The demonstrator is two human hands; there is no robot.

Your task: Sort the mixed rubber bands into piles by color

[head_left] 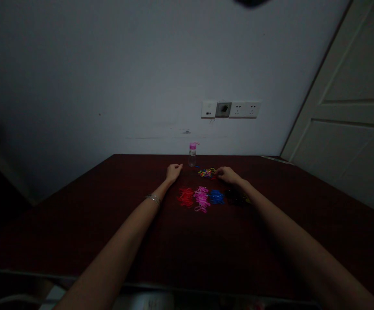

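Note:
My left hand [173, 172] rests on the table left of a clear bottle, its fingers curled together; whether anything is pinched there is too small to tell. My right hand [227, 174] touches the right edge of a mixed pile of coloured loops [207, 173], which look like small rubber bands. Its fingertips are pinched and partly hidden. Nearer to me, sorted loops lie in a row: a red pile [186, 196], a pink pile [201, 198], a blue pile [216, 197] and a black pile [234, 196]. A few yellow loops [247, 199] show beside my right forearm.
The clear bottle [192, 159] with a pink cap stands upright near the wall, behind the piles. All this is on a dark red table [187, 245]. Wall sockets [243, 109] sit above the back edge, and a pale door [351, 112] is at the right.

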